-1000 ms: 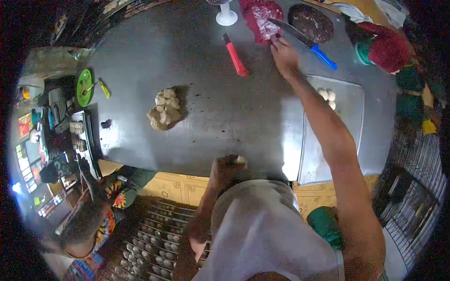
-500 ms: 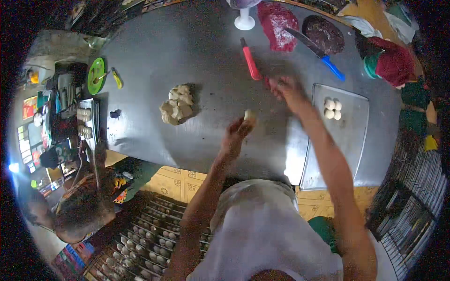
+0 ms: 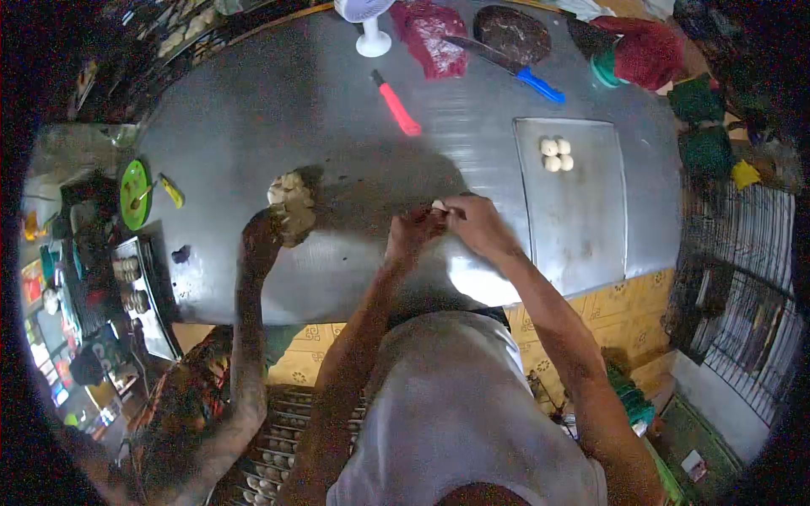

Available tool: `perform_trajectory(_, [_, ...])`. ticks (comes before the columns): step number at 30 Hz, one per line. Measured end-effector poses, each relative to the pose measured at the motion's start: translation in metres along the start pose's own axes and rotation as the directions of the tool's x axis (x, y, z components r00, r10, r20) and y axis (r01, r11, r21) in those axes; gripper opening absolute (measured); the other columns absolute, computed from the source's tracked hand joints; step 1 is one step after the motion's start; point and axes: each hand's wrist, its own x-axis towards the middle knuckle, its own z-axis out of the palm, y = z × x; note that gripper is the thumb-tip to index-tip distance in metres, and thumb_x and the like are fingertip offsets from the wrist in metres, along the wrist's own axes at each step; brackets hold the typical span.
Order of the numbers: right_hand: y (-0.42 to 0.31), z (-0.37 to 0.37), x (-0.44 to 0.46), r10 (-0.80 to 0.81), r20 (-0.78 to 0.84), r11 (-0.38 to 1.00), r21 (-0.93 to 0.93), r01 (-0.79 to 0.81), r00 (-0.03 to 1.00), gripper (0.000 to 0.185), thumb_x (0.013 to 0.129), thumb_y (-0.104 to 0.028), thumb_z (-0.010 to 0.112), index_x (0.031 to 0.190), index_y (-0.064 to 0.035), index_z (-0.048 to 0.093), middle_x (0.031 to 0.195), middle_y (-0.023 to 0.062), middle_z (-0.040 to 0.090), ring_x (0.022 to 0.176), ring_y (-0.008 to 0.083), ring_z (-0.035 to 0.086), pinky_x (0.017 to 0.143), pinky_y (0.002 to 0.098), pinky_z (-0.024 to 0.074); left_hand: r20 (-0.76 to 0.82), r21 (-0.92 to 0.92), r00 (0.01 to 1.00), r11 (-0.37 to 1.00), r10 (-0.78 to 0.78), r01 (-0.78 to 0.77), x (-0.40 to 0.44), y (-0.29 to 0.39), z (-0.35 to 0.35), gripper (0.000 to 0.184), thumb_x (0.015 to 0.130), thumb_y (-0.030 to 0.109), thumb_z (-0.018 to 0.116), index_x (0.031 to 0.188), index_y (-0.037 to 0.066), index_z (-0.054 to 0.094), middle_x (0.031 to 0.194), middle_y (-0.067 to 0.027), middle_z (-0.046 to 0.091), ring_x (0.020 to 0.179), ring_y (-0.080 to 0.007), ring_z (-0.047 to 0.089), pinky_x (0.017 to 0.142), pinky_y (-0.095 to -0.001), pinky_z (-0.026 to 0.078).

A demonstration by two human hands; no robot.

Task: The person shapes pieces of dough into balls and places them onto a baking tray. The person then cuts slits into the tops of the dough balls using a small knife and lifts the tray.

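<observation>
My left hand (image 3: 410,237) is closed around a small piece of pale dough (image 3: 439,205) low over the grey table. My right hand (image 3: 479,224) meets it from the right, its fingertips pinching the same piece. Most of the dough is hidden by my fingers, so I cannot tell its full shape. To the left lies a lumpy heap of dough pieces (image 3: 291,202), with a co-worker's hand (image 3: 262,236) touching its near left side. Several white dough balls (image 3: 557,155) sit close together on a metal tray (image 3: 582,215) to the right.
A red-handled knife (image 3: 396,105) lies beyond my hands. Farther back are a small white fan (image 3: 372,38), a red mass (image 3: 432,42), a dark round mass (image 3: 512,34) and a blue-handled knife (image 3: 540,84). A green plate (image 3: 133,196) and yellow cutter (image 3: 172,191) lie left.
My right hand has come back from near the red-handled knife to the dough in my left hand. A co-worker's arm has reached in to the dough heap. The view has shifted.
</observation>
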Motion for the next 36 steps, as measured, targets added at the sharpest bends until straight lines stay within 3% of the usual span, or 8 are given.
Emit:
perform_trajectory(2, [-0.018,-0.014,0.0,0.092,0.142,0.986,0.126,-0.11,0.986,0.024,0.084,-0.009,0.065,0.107,-0.003,0.071,0.101,0.0185,0.07,0.087,0.0213,0.067,0.079,0.0327,0.0514,0.059,-0.136,0.984,0.978,0.169,-0.16,0.001,-0.003,0.007,0.045,0.098,0.035,0.056,0.123,-0.002,0.059,0.116,-0.0117,0.064,0.101,-0.0237,0.063,0.091,-0.0385,0.051])
perform_trajectory(4, [-0.029,-0.023,-0.003,0.178,0.055,0.976,0.12,-0.184,0.982,0.026,0.083,-0.01,0.066,0.108,-0.0024,0.07,0.102,0.0179,0.07,0.089,0.0203,0.066,0.08,0.0332,0.0509,0.004,0.659,0.992,0.746,0.126,-0.097,0.004,-0.004,0.006,0.045,0.1,0.038,0.053,0.121,-0.001,0.061,0.111,-0.0099,0.066,0.097,-0.0211,0.063,0.085,-0.0361,0.051])
perform_trajectory(11, [0.026,-0.015,-0.001,-0.056,0.256,0.99,0.141,0.02,0.965,0.029,0.083,-0.016,0.067,0.11,-0.0061,0.067,0.11,0.0137,0.064,0.101,0.0302,0.063,0.09,0.0389,0.0491,0.157,0.207,0.954,0.936,0.256,-0.285,-0.004,-0.01,0.02,0.03,0.097,0.024,0.06,0.115,0.0,0.065,0.105,-0.0044,0.066,0.094,-0.0155,0.06,0.082,-0.0296,0.048])
perform_trajectory(15, [0.081,-0.006,0.014,-0.009,0.196,0.999,0.036,0.002,0.98,0.025,0.083,-0.014,0.064,0.107,-0.0048,0.065,0.103,0.0146,0.062,0.097,0.0328,0.062,0.087,0.0387,0.0497,0.186,0.702,0.893,0.581,0.409,-0.412,0.018,-0.05,0.021,0.042,0.1,0.037,0.048,0.113,0.001,0.065,0.105,-0.0045,0.067,0.091,-0.0134,0.06,0.079,-0.0287,0.048])
perform_trajectory(21, [0.1,-0.003,-0.009,-0.285,0.214,0.945,-0.099,0.311,0.934,0.02,0.079,-0.005,0.061,0.098,-0.0016,0.065,0.093,0.0183,0.063,0.09,0.0384,0.062,0.08,0.0452,0.0498,-0.269,0.849,0.963,0.479,0.032,0.221,-0.003,-0.029,0.054,0.017,0.092,0.016,0.058,0.099,0.005,0.068,0.087,-0.0109,0.069,0.074,-0.0198,0.061,0.067,-0.0342,0.049])
perform_trajectory(23, [0.098,-0.007,-0.009,-0.252,0.154,0.96,-0.086,0.267,0.955,0.021,0.078,-0.005,0.061,0.099,-0.0032,0.063,0.099,0.019,0.063,0.089,0.0399,0.062,0.078,0.048,0.0497,0.098,0.985,0.908,0.092,0.408,-0.148,-0.001,-0.039,0.044,0.013,0.089,0.011,0.06,0.097,0.005,0.068,0.081,-0.0134,0.067,0.067,-0.026,0.06,0.063,-0.0369,0.049])
perform_trajectory(33, [0.075,0.005,-0.029,0.318,0.015,0.948,0.008,-0.318,0.948,0.019,0.084,-0.016,0.066,0.096,-0.0015,0.067,0.096,0.0218,0.067,0.093,0.0386,0.064,0.082,0.0427,0.0488,0.2,0.905,0.947,0.323,0.253,-0.278,-0.011,-0.05,0.035,0.026,0.09,0.014,0.063,0.114,0.007,0.063,0.093,-0.0154,0.068,0.075,-0.0307,0.063,0.066,-0.0409,0.052])
perform_trajectory(36, [0.069,0.019,-0.035,0.16,-0.04,0.971,-0.175,-0.164,0.986,0.021,0.081,-0.012,0.066,0.099,-0.001,0.069,0.094,0.0202,0.069,0.091,0.0271,0.067,0.083,0.0386,0.0498,0.435,0.899,0.771,-0.182,0.465,-0.398,-0.005,-0.075,0.0,0.05,0.091,0.018,0.062,0.137,0.009,0.045,0.105,-0.0111,0.069,0.086,-0.0344,0.065,0.07,-0.0402,0.055])
